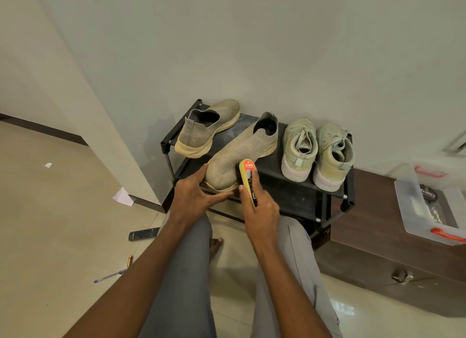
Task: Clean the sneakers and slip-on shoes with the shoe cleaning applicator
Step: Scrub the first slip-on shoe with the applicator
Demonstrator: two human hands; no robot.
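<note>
Two beige knit slip-on shoes lie on a black shoe rack (pixel 297 186). The near slip-on (pixel 237 156) points its toe toward me, and my left hand (pixel 194 191) holds that toe from the left. My right hand (pixel 257 201) grips a yellow shoe cleaning applicator (pixel 247 176) with an orange label, pressed against the right side of the toe. The other slip-on (pixel 206 128) sits at the rack's back left. A pair of pale green lace-up sneakers (pixel 317 151) stands at the rack's right, heels toward me.
A brown wooden cabinet (pixel 378 249) stands right of the rack with a clear plastic box (pixel 433 201) on it. On the tiled floor at the left lie a remote control (pixel 143 234), a pen (pixel 111 276) and paper scraps. My knees fill the foreground.
</note>
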